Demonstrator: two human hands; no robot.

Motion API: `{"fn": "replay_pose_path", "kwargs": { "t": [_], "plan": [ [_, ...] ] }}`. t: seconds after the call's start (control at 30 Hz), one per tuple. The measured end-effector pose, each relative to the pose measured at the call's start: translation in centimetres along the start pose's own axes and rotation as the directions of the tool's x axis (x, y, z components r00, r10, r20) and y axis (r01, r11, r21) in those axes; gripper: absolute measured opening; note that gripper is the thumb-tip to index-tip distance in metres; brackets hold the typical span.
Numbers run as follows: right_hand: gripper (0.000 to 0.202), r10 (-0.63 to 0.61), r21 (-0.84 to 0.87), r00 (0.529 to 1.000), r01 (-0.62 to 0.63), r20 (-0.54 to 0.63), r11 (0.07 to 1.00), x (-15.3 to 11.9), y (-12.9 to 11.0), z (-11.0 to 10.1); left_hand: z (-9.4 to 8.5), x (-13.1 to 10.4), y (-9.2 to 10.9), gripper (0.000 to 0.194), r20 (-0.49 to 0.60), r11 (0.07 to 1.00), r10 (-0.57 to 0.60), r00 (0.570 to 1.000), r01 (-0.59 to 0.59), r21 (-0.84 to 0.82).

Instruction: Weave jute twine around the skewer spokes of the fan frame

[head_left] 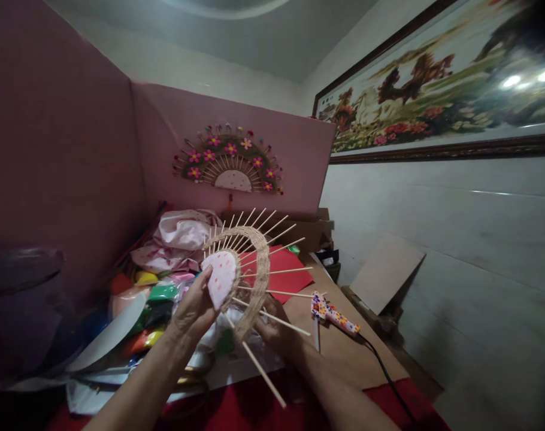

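A fan-shaped piece (261, 263) of thin wooden sticks, with a band of twine woven through them, is held up tilted over the table. Its half-round base (221, 276) is covered in pale cloth with pink dots. My left hand (196, 302) grips that base, thumb on its front face. Behind the twine band, at the lower right, my right hand (270, 326) supports the piece; its fingers are partly hidden by the band and sticks. A patterned glue gun (335, 314) lies to the right of the piece, its cord running toward the front edge.
On the pink board (299, 155) behind hangs a finished-looking fan (232, 161) with pink flowers. Colourful packets (160, 293) and crumpled pink cloth (182, 233) fill the left. A red sheet (285, 272) lies on brown cardboard (353, 353). A framed picture (434, 90) hangs at the right.
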State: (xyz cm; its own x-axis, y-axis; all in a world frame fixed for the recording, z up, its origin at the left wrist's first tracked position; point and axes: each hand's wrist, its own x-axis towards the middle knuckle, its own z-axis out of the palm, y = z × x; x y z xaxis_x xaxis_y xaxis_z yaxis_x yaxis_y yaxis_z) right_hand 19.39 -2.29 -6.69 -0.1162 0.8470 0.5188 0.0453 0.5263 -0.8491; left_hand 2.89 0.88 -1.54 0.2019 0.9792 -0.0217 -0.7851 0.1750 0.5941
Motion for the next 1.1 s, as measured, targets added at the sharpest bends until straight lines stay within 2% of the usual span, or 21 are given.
{"fn": "replay_pose_path", "kwargs": {
  "t": [0.03, 0.1, 0.17, 0.23, 0.3, 0.37, 0.47, 0.57, 0.63, 0.7, 0.8, 0.9, 1.0, 1.1],
  "plan": [
    [0.014, -0.002, 0.003, 1.0, 0.001, 0.013, 1.0, 0.1, 0.2, -0.2, -0.3, 0.0, 0.3, 0.033, -0.004, 1.0, 0.001, 1.0, -0.001, -0.011],
    [0.027, 0.049, 0.151, 0.999, -0.047, -0.006, 0.987, 0.5, 0.8, -0.5, -0.8, -0.1, 0.9, 0.034, -0.003, 0.999, -0.003, 1.0, 0.003, -0.037],
    [0.036, 0.122, 0.34, 0.986, -0.079, -0.11, 0.937, 1.1, 1.2, -0.9, -1.1, -0.3, 1.2, 0.034, -0.002, 0.998, -0.029, 1.0, 0.029, -0.06],
    [0.035, 0.197, 0.478, 0.963, -0.087, -0.183, 0.874, 1.6, 1.3, -1.3, -1.2, -0.6, 1.4, 0.034, -0.003, 0.995, -0.051, 0.999, 0.051, -0.09],
    [0.026, 0.236, 0.521, 0.948, -0.093, -0.214, 0.848, 2.0, 1.1, -1.7, -1.2, -0.8, 1.6, 0.032, -0.016, 0.992, -0.057, 0.998, 0.055, -0.114],
    [0.022, 0.238, 0.46, 0.944, -0.111, -0.229, 0.881, 2.2, 0.9, -2.0, -1.4, -0.8, 1.7, 0.03, -0.027, 0.991, -0.065, 0.998, 0.061, -0.117],
    [0.022, 0.201, 0.282, 0.948, -0.128, -0.246, 0.951, 2.2, 0.8, -2.1, -1.7, -0.6, 1.8, 0.026, -0.016, 0.99, -0.09, 0.996, 0.088, -0.114],
    [0.019, 0.1, 0.095, 0.967, -0.079, -0.236, 0.992, 2.0, 0.9, -2.1, -1.7, -0.6, 1.9, 0.023, -0.019, 0.994, -0.061, 0.998, 0.059, -0.091],
    [0.018, 0.01, -0.071, 0.974, -0.027, -0.225, 0.997, 1.9, 0.9, -2.1, -1.4, -0.7, 1.8, 0.022, -0.057, 0.998, -0.024, 0.998, 0.02, -0.068],
    [0.02, -0.02, -0.148, 0.977, -0.011, -0.211, 0.989, 1.9, 0.6, -2.2, -1.1, -0.9, 1.8, 0.021, -0.104, 0.998, 0.001, 0.995, -0.007, -0.062],
    [0.025, 0.075, 0.01, 0.988, -0.074, -0.135, 0.997, 2.0, 0.2, -2.3, -1.1, -0.8, 1.8, 0.02, -0.15, 0.997, 0.042, 0.988, -0.051, -0.055],
    [0.028, 0.203, 0.184, 0.978, -0.191, -0.045, 0.964, 2.0, -0.2, -2.6, -1.4, -0.6, 2.2, 0.015, -0.176, 0.99, 0.129, 0.976, -0.136, -0.027],
    [0.029, 0.262, 0.179, 0.965, -0.255, -0.015, 0.95, 2.0, -0.7, -2.9, -1.8, -0.3, 2.8, 0.012, -0.203, 0.974, 0.223, 0.954, -0.226, 0.006],
    [0.028, 0.25, 0.093, 0.968, -0.247, -0.028, 0.965, 2.0, -1.4, -3.3, -1.9, -0.3, 3.2, 0.012, -0.208, 0.936, 0.351, 0.913, -0.338, 0.095]
  ]
}}
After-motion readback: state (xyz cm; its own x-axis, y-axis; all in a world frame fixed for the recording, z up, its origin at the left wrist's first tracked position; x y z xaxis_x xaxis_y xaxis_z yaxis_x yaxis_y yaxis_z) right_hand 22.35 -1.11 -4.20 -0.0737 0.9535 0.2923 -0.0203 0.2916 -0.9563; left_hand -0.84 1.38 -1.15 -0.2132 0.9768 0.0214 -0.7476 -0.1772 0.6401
